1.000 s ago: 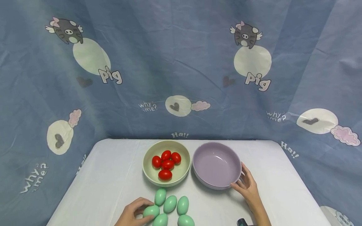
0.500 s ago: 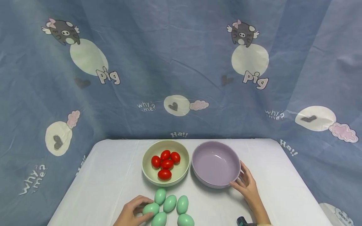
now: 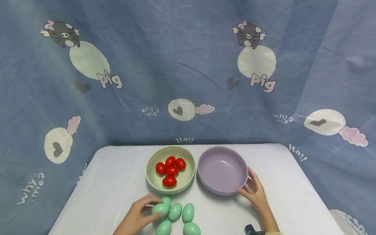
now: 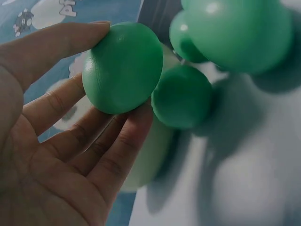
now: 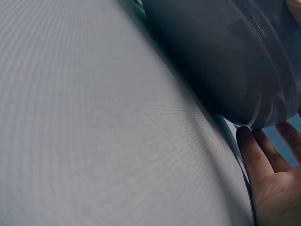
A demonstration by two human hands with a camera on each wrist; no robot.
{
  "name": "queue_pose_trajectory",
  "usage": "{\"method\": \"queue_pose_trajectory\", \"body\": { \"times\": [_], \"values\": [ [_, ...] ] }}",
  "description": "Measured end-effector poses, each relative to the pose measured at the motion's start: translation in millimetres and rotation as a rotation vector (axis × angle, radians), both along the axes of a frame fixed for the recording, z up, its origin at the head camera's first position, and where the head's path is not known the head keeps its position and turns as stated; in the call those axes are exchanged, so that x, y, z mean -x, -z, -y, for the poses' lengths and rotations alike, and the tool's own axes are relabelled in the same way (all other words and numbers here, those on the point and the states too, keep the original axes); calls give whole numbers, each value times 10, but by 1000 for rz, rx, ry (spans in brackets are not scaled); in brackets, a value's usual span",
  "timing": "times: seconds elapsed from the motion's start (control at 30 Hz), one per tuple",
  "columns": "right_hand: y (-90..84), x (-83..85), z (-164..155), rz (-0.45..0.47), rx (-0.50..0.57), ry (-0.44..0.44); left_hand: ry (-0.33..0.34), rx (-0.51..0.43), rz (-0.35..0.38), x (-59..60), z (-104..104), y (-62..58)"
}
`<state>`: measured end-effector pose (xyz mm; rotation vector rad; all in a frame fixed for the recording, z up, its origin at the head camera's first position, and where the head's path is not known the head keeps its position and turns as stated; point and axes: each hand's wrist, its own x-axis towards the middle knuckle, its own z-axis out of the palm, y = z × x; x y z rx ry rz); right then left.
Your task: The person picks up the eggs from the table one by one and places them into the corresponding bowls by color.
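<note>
My left hand (image 3: 138,213) pinches a green egg (image 3: 160,208) between thumb and fingers, lifted just off the white table; in the left wrist view the egg (image 4: 123,67) sits against my fingertips (image 4: 136,123). Several more green eggs (image 3: 182,217) lie beside it near the front edge. Behind them a pale green bowl (image 3: 155,182) holds several red eggs (image 3: 169,169). To its right stands an empty purple bowl (image 3: 222,169). My right hand (image 3: 255,193) rests against the purple bowl's right side with fingers straight, as the right wrist view shows at the bowl wall (image 5: 225,61).
The white table (image 3: 111,182) is backed by a blue cartoon-print curtain (image 3: 188,65) that hangs close behind and at both sides. A dark wrist device (image 3: 251,230) shows at the bottom edge by my right forearm.
My left hand has picked one green egg out of the cluster and raised it slightly toward the bowls. The right hand stays at the purple bowl.
</note>
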<state>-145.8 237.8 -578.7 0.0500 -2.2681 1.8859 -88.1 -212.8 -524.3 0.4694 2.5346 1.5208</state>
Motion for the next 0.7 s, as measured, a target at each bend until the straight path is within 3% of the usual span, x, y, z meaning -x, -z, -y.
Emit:
{"method": "queue_pose_trajectory", "body": {
  "times": [0.23,0.7],
  "values": [
    [-8,8,-2,30,18,-3,48,-29,-50,171,-173,-106],
    [-7,12,2,30,51,-21,246,-61,-207,520,-585,-376]
  ]
}}
